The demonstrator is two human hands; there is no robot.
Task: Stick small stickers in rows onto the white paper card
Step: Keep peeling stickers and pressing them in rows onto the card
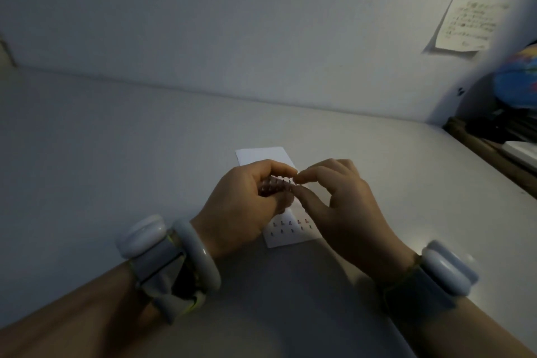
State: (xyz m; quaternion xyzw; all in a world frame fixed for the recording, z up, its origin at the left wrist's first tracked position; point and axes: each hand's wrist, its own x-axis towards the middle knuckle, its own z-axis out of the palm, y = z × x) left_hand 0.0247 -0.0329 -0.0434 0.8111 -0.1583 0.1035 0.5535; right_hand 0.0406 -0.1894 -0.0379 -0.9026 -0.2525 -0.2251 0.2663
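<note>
The card [286, 234] lies flat on the counter [116, 154], about midway between its left and right edges and toward the near edge, its long sides running away from the person. Two rows of small stickers [290, 227] show on its near end; its far end [261, 155] is bare. Both hands hang above the middle of the card and hide that part. The left hand [244, 206] curls its fingers round a small sticker sheet [277, 184], thumb on top, holding it just above the card. The right hand [337, 200] meets it from the right, thumb and forefinger pressed together at the sheet's right edge; whether a sticker is already between them is too small and dark to tell. So the grip sits over the card, with the stuck rows just nearer the person than the fingertips. Each wrist wears a pale band, and the left also a bangle [200, 256]. On the wall behind, a handwritten note [465, 26] is stuck up at the right, and a globe [520, 75] stands past the counter's far right corner.
</note>
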